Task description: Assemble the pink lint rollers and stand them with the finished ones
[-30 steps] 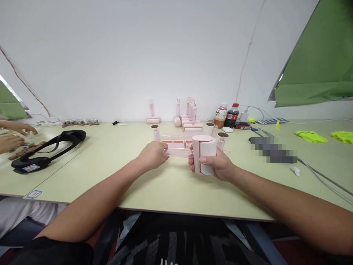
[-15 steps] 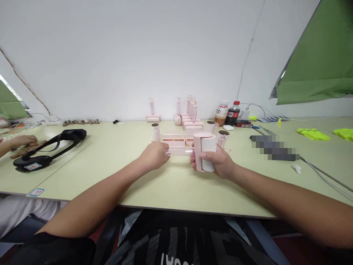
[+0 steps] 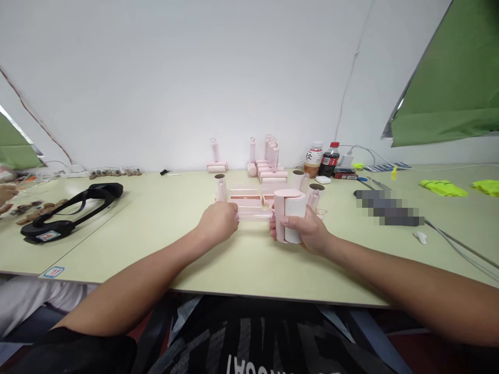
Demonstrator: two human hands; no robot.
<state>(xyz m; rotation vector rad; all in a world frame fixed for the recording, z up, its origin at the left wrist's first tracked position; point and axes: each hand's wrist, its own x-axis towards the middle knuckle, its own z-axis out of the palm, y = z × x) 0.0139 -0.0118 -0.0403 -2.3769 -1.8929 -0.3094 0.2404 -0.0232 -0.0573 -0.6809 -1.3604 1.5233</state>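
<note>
A lint roller is held level above the table between both hands. My left hand (image 3: 219,222) is closed round the left end of its clear pink handle (image 3: 255,214). My right hand (image 3: 307,231) grips the roller head (image 3: 293,208), a white roll in a pink cover, with the thumb across the white part. The handle meets the cover near my right fingers; I cannot tell whether they are joined. Behind my hands sits a clear tray (image 3: 245,200) with pinkish-brown contents. Loose white rolls (image 3: 298,180) and clear handles (image 3: 314,200) stand beside it.
Several lint rollers (image 3: 273,174) stand along the wall. At the back right are a cola bottle (image 3: 329,160) and another drink bottle (image 3: 313,160). A black head strap (image 3: 74,210) lies left; a dark blurred object (image 3: 385,208) and cables (image 3: 463,249) lie right. A co-worker's hand (image 3: 7,193) shows far left.
My hands and the lint roller have hardly moved. At far left, the co-worker's hand has drawn back toward the picture's edge, uncovering small brown items.
</note>
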